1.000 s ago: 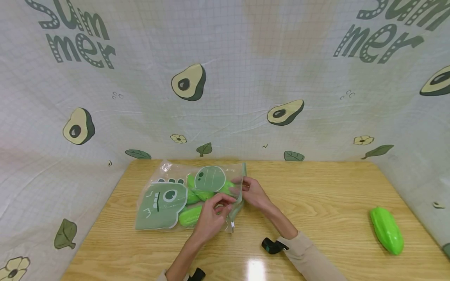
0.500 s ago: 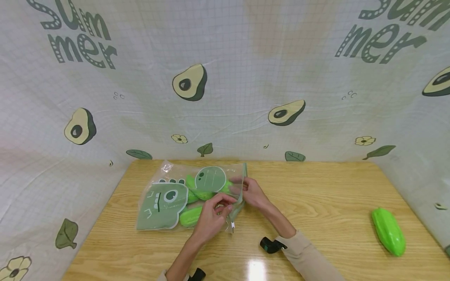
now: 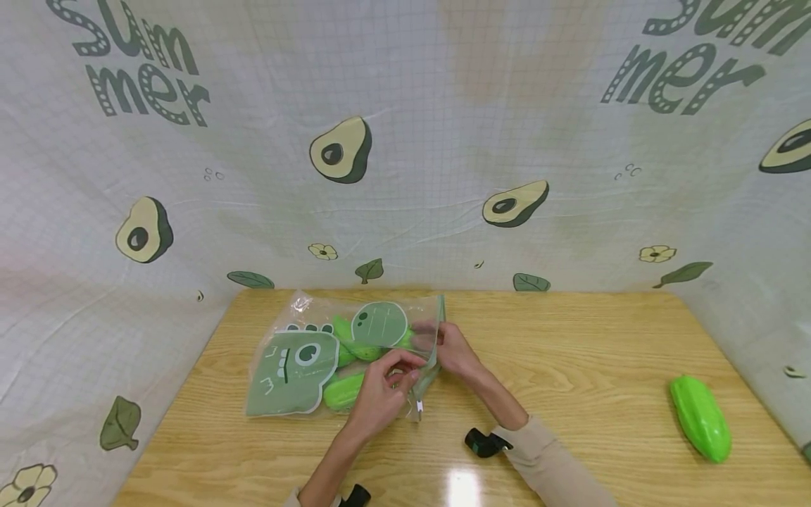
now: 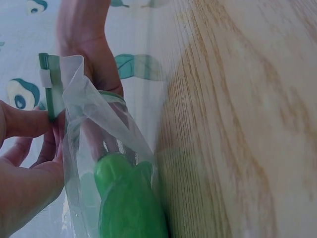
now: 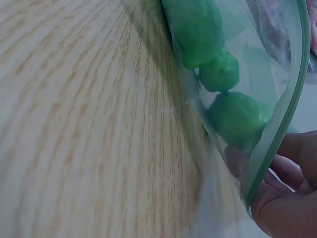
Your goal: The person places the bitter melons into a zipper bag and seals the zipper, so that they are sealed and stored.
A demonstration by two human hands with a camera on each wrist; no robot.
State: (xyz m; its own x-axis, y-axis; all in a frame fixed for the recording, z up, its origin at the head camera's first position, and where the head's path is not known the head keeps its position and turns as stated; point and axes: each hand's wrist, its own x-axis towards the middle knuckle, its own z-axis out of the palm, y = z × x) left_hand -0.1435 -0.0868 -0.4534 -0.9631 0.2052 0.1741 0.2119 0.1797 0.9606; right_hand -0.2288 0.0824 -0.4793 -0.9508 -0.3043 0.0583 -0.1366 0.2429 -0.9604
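A clear slider zip bag (image 3: pixel 291 380) with a green dinosaur print lies on the table with several bright green, cucumber-like vegetables inside. At its mouth, on the right, my left hand (image 3: pixel 382 394) pinches the near edge of the opening between thumb and fingers. The white slider (image 4: pixel 45 78) sits close to that thumb. My right hand (image 3: pixel 457 352) reaches through the mouth, its fingers inside the bag. They meet the end of a green vegetable (image 5: pixel 237 117); the plastic blurs whether they grip it. Another green vegetable (image 4: pixel 133 208) shows through the film in the left wrist view.
One more ribbed green vegetable (image 3: pixel 700 417) lies alone near the right edge of the wooden table (image 3: pixel 557 338). Behind and on both sides hangs a pale cloth (image 3: pixel 418 141) printed with avocados. Black wrist cameras (image 3: pixel 484 443) sit at both sleeves.
My right hand has slid slightly left, deeper into the bag, and the green vegetables there have shifted a little left. My left hand keeps its pinch on the edge.
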